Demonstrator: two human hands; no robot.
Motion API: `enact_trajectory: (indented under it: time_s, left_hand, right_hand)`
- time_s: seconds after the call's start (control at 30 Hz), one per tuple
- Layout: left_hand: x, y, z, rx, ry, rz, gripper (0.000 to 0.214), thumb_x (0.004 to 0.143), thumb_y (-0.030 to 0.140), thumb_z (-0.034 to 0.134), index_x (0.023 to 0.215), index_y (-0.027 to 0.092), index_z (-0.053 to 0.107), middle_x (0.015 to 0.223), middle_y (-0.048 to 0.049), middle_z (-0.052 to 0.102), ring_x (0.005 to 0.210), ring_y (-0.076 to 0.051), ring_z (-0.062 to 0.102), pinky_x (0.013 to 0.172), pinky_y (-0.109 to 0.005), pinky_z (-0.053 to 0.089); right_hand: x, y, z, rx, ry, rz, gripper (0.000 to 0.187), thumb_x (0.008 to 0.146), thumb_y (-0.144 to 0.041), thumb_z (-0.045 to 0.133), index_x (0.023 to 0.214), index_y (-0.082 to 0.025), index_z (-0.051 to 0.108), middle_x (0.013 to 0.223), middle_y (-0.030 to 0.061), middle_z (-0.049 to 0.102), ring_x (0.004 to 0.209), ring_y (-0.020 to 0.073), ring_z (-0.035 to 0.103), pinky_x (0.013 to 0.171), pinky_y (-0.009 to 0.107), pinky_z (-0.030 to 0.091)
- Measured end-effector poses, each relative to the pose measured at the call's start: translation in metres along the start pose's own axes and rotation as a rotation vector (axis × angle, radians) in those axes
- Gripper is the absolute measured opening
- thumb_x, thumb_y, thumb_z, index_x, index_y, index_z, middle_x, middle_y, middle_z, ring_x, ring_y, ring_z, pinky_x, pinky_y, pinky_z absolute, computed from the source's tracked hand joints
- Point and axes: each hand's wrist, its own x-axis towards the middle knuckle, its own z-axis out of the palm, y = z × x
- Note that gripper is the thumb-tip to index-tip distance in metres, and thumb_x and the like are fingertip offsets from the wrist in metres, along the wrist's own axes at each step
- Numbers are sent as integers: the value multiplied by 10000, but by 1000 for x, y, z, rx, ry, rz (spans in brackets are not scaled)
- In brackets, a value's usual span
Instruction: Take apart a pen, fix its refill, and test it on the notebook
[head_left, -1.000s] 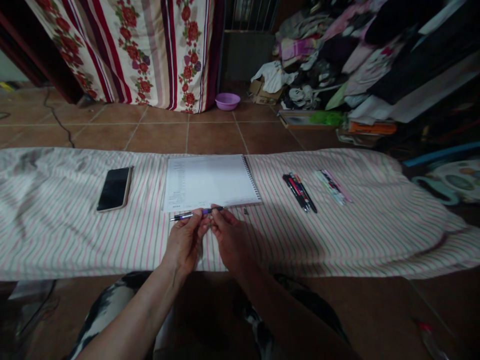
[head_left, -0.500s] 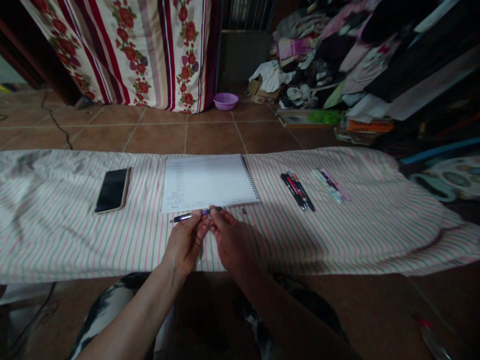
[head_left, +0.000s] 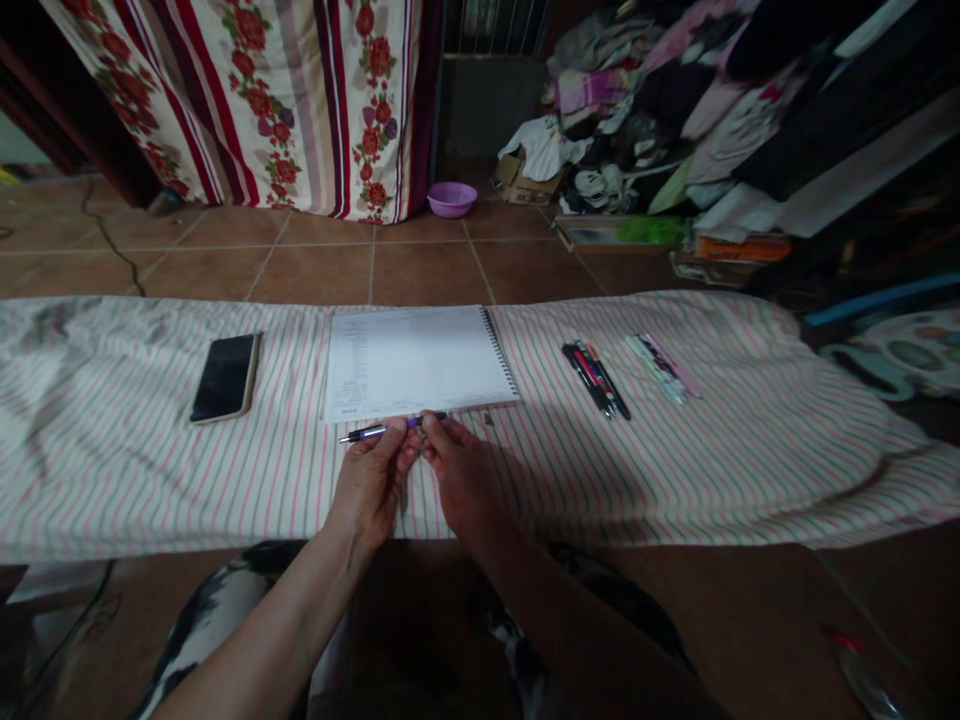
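A slim purple and black pen (head_left: 367, 433) lies crosswise in my two hands, its silver tip pointing left. My left hand (head_left: 375, 465) pinches it near the middle, while the fingers of my right hand (head_left: 455, 465) close on its dark right end. Parts of the pen are hidden behind the thumbs and fingers. Just beyond the hands rests a spiral notebook (head_left: 420, 360), open to a mostly blank page with a printed column on its left and the coil on its right. A tiny dark piece (head_left: 488, 419), too small to name, lies beside my right hand.
A striped cloth (head_left: 300, 500) covers the low surface. A smartphone (head_left: 225, 378) lies left of the notebook. To the right are several dark pens (head_left: 596, 380) and a group of lighter pens (head_left: 663, 368). Beyond, a purple basin (head_left: 452, 200) stands on the tiled floor near piled clothes.
Both hands keep hold of the pen in nearly the same place. The camera view has shifted very slightly; the notebook, phone and other pens have not moved on the cloth.
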Motion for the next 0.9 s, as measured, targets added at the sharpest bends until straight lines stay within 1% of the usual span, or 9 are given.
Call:
enact_trajectory:
  time_s: [0.1, 0.2, 0.3, 0.4, 0.53, 0.67, 0.77, 0.9]
  left_hand:
    - [0, 0, -1, -26, -1, -17, 226, 867, -16, 487, 720, 51, 645, 604, -60, 670, 499, -90, 632, 486, -142, 538]
    - [1, 0, -2, -35, 1, -16, 215, 866, -16, 492, 731, 52, 645, 609, -56, 672, 501, -88, 632, 488, -141, 538]
    - [3, 1, -2, -28, 18, -13, 211, 862, -20, 497, 727, 55, 642, 608, -56, 672, 505, -91, 636, 487, -141, 538]
    - [3, 1, -2, -27, 23, -22, 213, 860, -24, 497, 723, 54, 639, 611, -59, 674, 508, -93, 638, 485, -140, 537]
    - [2, 2, -2, -38, 21, -34, 222, 861, -25, 491, 719, 54, 642, 613, -61, 674, 506, -92, 637, 487, -142, 540]
    - [3, 1, -4, -7, -9, 3, 212, 846, -35, 509, 713, 54, 647, 609, -61, 674, 496, -90, 631, 481, -139, 538]
    - [4, 0, -4, 15, -24, 38, 194, 834, -40, 525, 716, 52, 649, 609, -59, 673, 498, -89, 631, 483, -133, 536]
    - [4, 2, -4, -11, -2, -3, 207, 845, -33, 506, 726, 57, 648, 632, -63, 680, 518, -93, 642, 490, -138, 546]
  right_hand:
    - [0, 0, -1, 10, -12, -2, 167, 648, -367, 733, 706, -229, 659, 664, -27, 600, 614, 123, 543, 627, 276, 449]
    - [0, 0, -2, 5, -24, -8, 189, 654, -367, 720, 779, -231, 678, 700, -17, 618, 649, 141, 567, 647, 292, 460]
    - [0, -1, -2, 12, -28, -3, 195, 664, -362, 709, 810, -234, 683, 715, -14, 628, 665, 145, 576, 661, 297, 461]
    - [0, -1, -1, 30, -16, 14, 180, 653, -350, 718, 785, -234, 680, 712, -18, 620, 658, 137, 568, 655, 287, 451]
    - [0, -3, 1, 60, 3, 27, 165, 628, -336, 745, 699, -222, 649, 679, -27, 591, 627, 124, 535, 627, 271, 429]
    - [-1, -4, 2, 56, 0, 9, 207, 624, -361, 753, 624, -218, 604, 627, -36, 553, 594, 114, 489, 598, 258, 408]
    - [-1, -3, 1, 54, -1, 10, 218, 620, -373, 757, 618, -217, 606, 623, -34, 554, 596, 112, 484, 597, 254, 407]
    - [0, -1, 2, 56, 3, 15, 211, 619, -373, 763, 622, -228, 610, 638, -27, 574, 617, 127, 513, 620, 271, 427]
